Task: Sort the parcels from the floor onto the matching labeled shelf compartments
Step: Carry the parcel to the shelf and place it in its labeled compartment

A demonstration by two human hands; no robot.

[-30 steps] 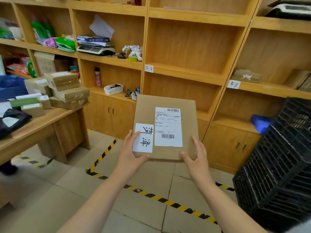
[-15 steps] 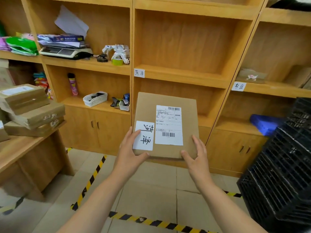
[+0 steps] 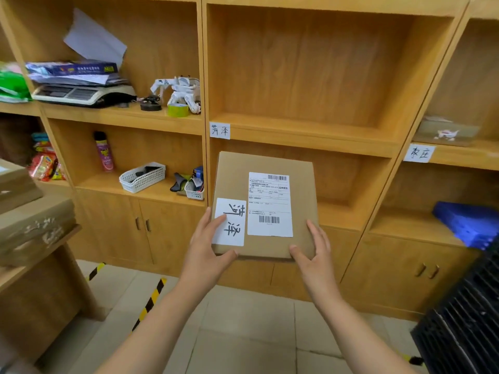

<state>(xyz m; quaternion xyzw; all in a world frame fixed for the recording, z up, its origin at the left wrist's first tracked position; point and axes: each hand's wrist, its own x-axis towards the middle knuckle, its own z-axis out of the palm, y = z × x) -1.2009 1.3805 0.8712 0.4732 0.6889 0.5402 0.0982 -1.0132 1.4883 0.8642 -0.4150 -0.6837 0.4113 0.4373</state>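
Observation:
I hold a flat brown cardboard parcel [image 3: 302,184] in front of the wooden shelf unit. It carries a printed shipping label and a white handwritten tag [image 3: 230,222]. My left hand [image 3: 205,247] grips its lower left corner, thumb on the tag. At the lower right corner my right hand [image 3: 314,255] grips the edge. Just above the parcel, a white shelf label [image 3: 219,130] with similar handwritten characters sits on the edge of an empty compartment [image 3: 305,74]. A second shelf label [image 3: 419,153] marks the compartment to the right, which holds a flat brown parcel [image 3: 445,132].
A black plastic crate [image 3: 467,319] stands at the right. Stacked cardboard boxes [image 3: 29,228] lie on a wooden table at the left. The left shelves hold a scale [image 3: 83,94], a white basket [image 3: 143,176] and a spray can [image 3: 104,152]. A blue parcel [image 3: 467,222] lies lower right.
The view has closed in on the shelf and shifted right; the table and boxes slid toward the left edge. The parcel stays in both hands, now just below the labelled compartment.

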